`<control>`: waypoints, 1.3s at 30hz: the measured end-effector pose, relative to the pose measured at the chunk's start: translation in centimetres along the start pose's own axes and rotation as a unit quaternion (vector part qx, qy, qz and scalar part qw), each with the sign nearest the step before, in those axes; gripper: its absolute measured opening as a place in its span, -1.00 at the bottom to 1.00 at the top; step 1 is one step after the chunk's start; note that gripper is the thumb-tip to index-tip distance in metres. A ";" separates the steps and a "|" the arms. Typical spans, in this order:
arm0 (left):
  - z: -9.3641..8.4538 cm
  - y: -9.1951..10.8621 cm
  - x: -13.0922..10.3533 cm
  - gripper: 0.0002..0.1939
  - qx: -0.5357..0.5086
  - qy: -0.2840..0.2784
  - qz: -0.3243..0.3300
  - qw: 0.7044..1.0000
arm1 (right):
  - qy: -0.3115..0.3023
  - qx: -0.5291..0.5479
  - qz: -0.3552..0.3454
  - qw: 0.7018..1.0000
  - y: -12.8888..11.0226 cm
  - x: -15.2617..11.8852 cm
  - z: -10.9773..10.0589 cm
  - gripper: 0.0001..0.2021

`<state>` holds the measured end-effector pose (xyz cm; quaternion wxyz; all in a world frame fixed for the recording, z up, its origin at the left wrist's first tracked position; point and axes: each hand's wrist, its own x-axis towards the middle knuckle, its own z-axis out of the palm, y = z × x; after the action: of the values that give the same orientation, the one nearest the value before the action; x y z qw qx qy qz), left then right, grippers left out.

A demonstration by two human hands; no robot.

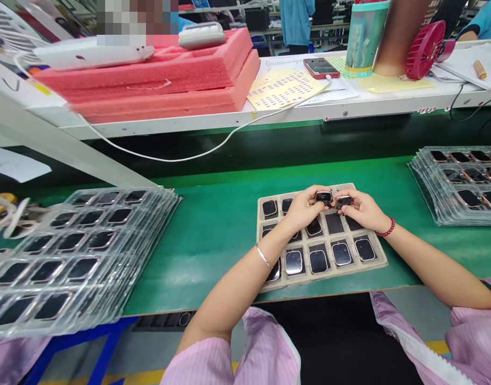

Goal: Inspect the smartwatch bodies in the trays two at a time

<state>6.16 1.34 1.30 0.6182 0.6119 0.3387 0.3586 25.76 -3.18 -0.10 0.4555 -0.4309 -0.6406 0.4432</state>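
Observation:
My left hand [304,207] pinches a smartwatch body [324,198], a small rounded square with a dark screen and no strap. Close beside it, a second smartwatch body [343,202] sits between the fingers of my right hand [363,209]. Both hands are over the far part of a beige compartment tray [329,276]. Dark-screened watches lie in many of its compartments, such as a watch [342,253] in the front row. A dark bare pad [334,223] shows in a middle-row compartment. My left forearm hides part of the tray's left side.
Stacked clear trays [159,227] of watches stand at the left, with another clear-tray stack [432,200] at the right. Behind the green work surface [213,235] runs a white shelf [293,113] bearing red foam [161,88], a phone [321,68] and a fan [425,51]. A white cable [181,160] droops below it.

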 end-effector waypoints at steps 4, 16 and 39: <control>0.1 -0.2 0.1 -0.61 -0.001 -0.002 0.000 1.000 | -0.002 -0.001 0.003 1.000 0.1 0.0 -0.1 -0.77; 0.0 0.1 -0.2 -0.74 -0.005 0.007 -0.008 1.000 | -0.002 -0.010 -0.001 1.000 0.1 0.0 -0.1 -0.73; -0.2 -0.6 0.2 -0.42 -0.026 -0.022 0.008 0.999 | -0.007 -0.044 -0.014 0.999 0.2 -0.1 -0.2 -0.69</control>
<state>6.11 1.62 0.67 0.6380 0.6064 0.3109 0.3586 25.97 -3.22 -0.33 0.4376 -0.4387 -0.6685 0.4113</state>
